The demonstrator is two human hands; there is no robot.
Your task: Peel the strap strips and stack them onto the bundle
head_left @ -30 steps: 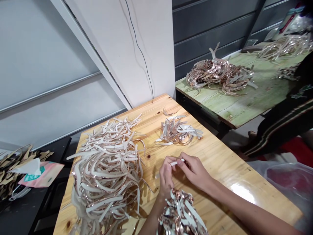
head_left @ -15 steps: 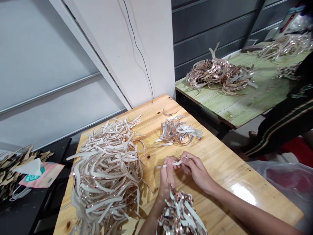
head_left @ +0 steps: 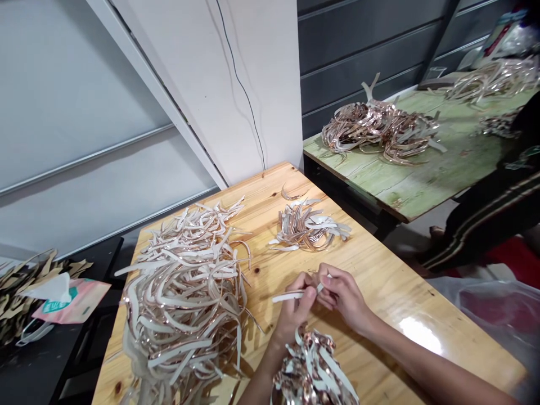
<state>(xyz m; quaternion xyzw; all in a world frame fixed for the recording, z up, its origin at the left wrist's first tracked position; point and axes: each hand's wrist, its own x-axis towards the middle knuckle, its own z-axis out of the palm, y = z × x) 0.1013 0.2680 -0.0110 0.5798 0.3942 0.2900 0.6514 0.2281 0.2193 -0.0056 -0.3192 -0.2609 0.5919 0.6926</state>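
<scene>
My left hand (head_left: 295, 312) pinches a narrow white-and-rose-gold strip (head_left: 286, 296) between thumb and fingers, its free end sticking out to the left. My right hand (head_left: 343, 295) is closed on the same strip, close against the left fingertips. Below my hands, in front of the left wrist, is a dense bunch of crinkled white and rose-gold strips (head_left: 314, 368). Beyond the hands a small pile of curved strips (head_left: 310, 226) lies on the wooden table (head_left: 367, 264). To the left spreads a large tangled heap of similar strips (head_left: 185, 298).
A single thin curl (head_left: 293, 194) lies near the table's far corner. On the right, a green table (head_left: 405, 197) bears shiny strip piles (head_left: 379, 132), with a person's dark-clothed leg (head_left: 485, 208) beside it. A pink tissue pack (head_left: 80, 301) sits on a black surface at left.
My hands have drawn together and shifted slightly right. My left thumb has turned toward the right hand, and more of the strip's left end now shows. The piles have not moved.
</scene>
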